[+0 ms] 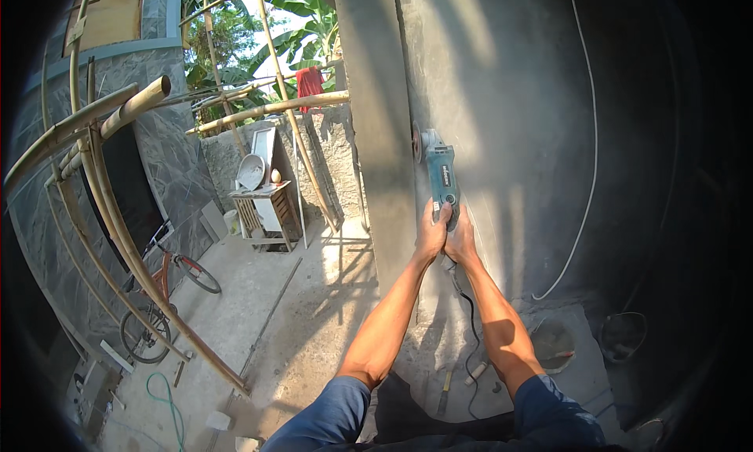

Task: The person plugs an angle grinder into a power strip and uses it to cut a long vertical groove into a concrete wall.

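Head view, grinder: the teal angle grinder is at the wall's edge, right of centre, pointing away from the person, its disc by the corner; whether the disc touches, I cannot tell.
Hands: the left hand and right hand are clenched side by side around the grinder's rear body; some fingertips are hidden.
Cord: black cord drops from the grinder between the forearms to the floor, trailing near a yellow-handled tool.
Right side: a white cable hangs in a loose curve down the wall; below, a round container stands near the right forearm.
Left side: bamboo poles, lashed into a frame, stand between the person and a bicycle; a green hose curls on the floor.
Far end: a slatted wooden cabinet carries a pale round basin; a red cloth hangs over bamboo above.
Surfaces: smooth grey render on the wall, streaked with sunlight; rough, crumbly masonry on the low wall; grey veined cladding on the building; dusty, stained concrete underfoot.
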Demonstrator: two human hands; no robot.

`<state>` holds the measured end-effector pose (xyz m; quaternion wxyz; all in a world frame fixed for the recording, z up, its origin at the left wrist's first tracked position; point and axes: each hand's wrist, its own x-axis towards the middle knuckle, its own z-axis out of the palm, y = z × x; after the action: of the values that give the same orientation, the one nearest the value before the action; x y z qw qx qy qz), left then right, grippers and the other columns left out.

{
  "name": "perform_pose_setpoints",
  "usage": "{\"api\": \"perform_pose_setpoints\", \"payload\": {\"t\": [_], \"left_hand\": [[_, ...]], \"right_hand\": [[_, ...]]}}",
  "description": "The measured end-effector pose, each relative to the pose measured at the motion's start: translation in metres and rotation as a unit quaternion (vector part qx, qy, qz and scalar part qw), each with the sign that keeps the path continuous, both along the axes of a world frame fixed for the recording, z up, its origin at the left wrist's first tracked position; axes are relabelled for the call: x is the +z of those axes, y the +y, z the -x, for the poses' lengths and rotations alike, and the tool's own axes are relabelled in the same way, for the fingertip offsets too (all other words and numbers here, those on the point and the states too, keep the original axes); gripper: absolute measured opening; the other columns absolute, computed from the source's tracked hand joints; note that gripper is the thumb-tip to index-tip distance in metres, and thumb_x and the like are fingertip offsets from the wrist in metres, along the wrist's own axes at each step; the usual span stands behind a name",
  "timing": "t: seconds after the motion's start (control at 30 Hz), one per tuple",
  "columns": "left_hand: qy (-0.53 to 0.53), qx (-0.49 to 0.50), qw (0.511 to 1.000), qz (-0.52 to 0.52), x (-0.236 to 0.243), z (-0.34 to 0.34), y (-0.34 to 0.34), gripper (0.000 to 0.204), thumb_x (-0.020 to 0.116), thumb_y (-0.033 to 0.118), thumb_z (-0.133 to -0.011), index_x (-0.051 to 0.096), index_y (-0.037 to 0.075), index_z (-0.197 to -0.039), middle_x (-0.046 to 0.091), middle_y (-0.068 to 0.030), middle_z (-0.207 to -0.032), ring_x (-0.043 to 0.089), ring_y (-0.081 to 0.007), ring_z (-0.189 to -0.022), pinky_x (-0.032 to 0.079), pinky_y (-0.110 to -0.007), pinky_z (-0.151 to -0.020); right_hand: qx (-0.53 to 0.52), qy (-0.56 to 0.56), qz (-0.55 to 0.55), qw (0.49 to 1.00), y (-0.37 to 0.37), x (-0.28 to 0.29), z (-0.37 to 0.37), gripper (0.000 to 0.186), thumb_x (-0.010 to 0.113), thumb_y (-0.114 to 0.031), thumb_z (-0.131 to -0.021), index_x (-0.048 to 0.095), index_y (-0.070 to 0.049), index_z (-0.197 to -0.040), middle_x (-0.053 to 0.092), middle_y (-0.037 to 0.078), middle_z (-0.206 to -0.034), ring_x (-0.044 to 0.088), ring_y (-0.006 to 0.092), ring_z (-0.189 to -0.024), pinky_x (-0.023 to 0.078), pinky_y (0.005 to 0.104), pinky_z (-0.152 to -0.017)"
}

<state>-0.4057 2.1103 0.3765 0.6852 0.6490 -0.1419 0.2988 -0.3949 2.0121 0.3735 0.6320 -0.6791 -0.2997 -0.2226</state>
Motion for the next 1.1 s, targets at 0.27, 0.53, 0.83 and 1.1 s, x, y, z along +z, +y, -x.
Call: {"api": "perform_pose_setpoints", "payload": {"t": [0.27,0.53,0.83,1.1], "left_hand": [[0.004,0.026,1.0,-0.007,-0.011,-0.001,0.003,0.048,0.06,0.042,-0.102,0.056,0.003,-0.13,0.065,-0.007,-0.113,0.059,-0.0156,-0.105,0.046,-0.032,-0.095],[0.003,0.012,1.0,0.008,-0.019,0.004,-0.002,0.046,0.059,0.039,-0.103,0.056,0.002,-0.13,0.066,-0.007,-0.111,0.059,-0.0147,-0.103,0.047,-0.031,-0.093],[0.024,0.003,0.999,0.032,-0.039,0.012,-0.004,0.043,0.059,0.038,-0.103,0.054,0.005,-0.13,0.063,-0.0012,-0.111,0.056,-0.0106,-0.104,0.045,-0.029,-0.094],[0.028,0.02,0.999,0.01,-0.048,0.017,-0.002,0.042,0.058,0.03,-0.104,0.052,0.003,-0.136,0.065,-0.0063,-0.114,0.058,-0.0148,-0.106,0.045,-0.031,-0.096]], "right_hand": [[0.016,-0.005,-0.007,1.0,0.002,-0.013,-0.002,0.045,0.078,-0.015,-0.081,0.05,0.0,-0.113,0.069,0.02,-0.092,0.071,0.0321,-0.085,0.054,0.0417,-0.073],[0.022,0.002,-0.007,1.0,0.0,-0.02,0.002,0.047,0.079,-0.017,-0.081,0.049,0.0,-0.114,0.068,0.018,-0.096,0.07,0.0273,-0.089,0.053,0.0382,-0.074],[0.03,-0.013,-0.008,0.999,0.0,-0.037,0.012,0.049,0.08,-0.017,-0.08,0.05,0.0,-0.115,0.068,0.016,-0.097,0.069,0.0241,-0.088,0.053,0.0376,-0.076],[0.022,0.003,0.002,1.0,0.003,-0.058,0.003,0.051,0.081,-0.017,-0.079,0.05,0.0,-0.115,0.068,0.019,-0.097,0.07,0.0287,-0.09,0.053,0.0392,-0.077]]}}
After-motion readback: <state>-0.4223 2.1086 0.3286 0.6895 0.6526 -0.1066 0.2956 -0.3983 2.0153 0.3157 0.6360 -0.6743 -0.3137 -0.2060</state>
